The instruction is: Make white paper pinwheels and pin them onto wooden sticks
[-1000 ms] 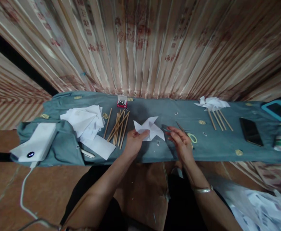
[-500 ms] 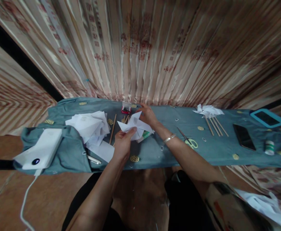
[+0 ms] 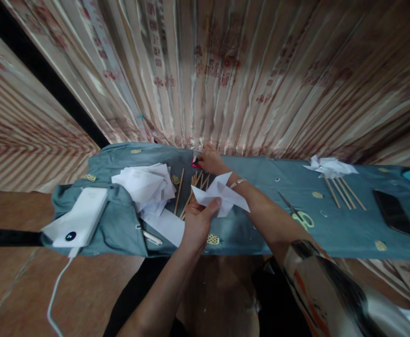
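Observation:
My left hand holds a folded white paper pinwheel by its lower left edge, above the front of the blue cloth-covered table. My right hand reaches across to the table's far edge, fingers on a small red box of pins; whether it grips anything is hidden. Loose wooden sticks lie just behind the pinwheel.
A heap of white paper squares and a white power bank with a cable lie at left. Scissors, finished pinwheels on sticks, a black phone sit at right. A curtain hangs behind.
My right hand left the scissors area, crossed over to the left and reached the pin box at the far edge. My left hand kept the pinwheel, lifting it slightly. The view shifted left.

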`<state>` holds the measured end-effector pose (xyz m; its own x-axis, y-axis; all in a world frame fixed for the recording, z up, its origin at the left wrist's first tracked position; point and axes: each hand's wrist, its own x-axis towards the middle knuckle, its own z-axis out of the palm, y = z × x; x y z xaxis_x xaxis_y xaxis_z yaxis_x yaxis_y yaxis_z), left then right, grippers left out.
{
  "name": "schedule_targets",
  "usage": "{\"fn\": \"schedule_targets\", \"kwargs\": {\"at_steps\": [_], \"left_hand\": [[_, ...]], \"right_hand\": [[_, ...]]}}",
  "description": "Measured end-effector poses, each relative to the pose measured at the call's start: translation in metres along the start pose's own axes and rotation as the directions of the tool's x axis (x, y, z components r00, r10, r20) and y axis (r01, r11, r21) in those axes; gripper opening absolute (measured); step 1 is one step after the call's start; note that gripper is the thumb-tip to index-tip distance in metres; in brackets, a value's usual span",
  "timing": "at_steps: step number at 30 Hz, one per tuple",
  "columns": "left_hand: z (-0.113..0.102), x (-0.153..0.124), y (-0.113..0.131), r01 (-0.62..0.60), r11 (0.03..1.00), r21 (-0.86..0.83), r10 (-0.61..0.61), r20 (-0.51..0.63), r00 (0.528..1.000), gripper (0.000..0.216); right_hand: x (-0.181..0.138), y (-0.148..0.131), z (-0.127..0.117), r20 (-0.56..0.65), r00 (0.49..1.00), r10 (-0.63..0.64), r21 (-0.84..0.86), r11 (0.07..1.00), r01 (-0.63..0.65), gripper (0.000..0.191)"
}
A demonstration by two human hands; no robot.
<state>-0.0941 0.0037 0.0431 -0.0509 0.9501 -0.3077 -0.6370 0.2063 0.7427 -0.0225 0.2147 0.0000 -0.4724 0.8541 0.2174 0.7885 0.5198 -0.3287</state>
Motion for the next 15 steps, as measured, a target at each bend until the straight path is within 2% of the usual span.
{"fn": "schedule_targets", "kwargs": {"at_steps": [5, 7, 11, 15], "left_hand": [[0.0020, -0.0011, -0.0014, 0.000, 1.000, 0.013, 0.000, 0.002, 1.000, 0.029], [0.0027, -0.0010, -0.0022, 0.012, 1.000, 0.011, -0.012, -0.003, 1.000, 0.029], [0.0041, -0.0019, -0.0022, 0.025, 1.000, -0.009, -0.025, 0.005, 1.000, 0.030], [0.0053, -0.0034, -0.0019, 0.014, 1.000, -0.009, -0.014, 0.011, 1.000, 0.032]], "right_hand": [[0.0026, -0.0028, 0.0001, 0.005, 0.999, 0.042, -0.032, 0.999, -0.042, 0.010], [0.0028, -0.0035, -0.0006, 0.020, 0.999, 0.034, -0.035, 0.999, -0.033, 0.014], [0.0033, -0.0021, 0.0012, 0.023, 1.000, 0.012, -0.001, 1.000, -0.012, 0.036], [0.0044, 0.0004, 0.0091, -0.045, 0.999, 0.012, 0.083, 0.997, -0.008, 0.036]]}}
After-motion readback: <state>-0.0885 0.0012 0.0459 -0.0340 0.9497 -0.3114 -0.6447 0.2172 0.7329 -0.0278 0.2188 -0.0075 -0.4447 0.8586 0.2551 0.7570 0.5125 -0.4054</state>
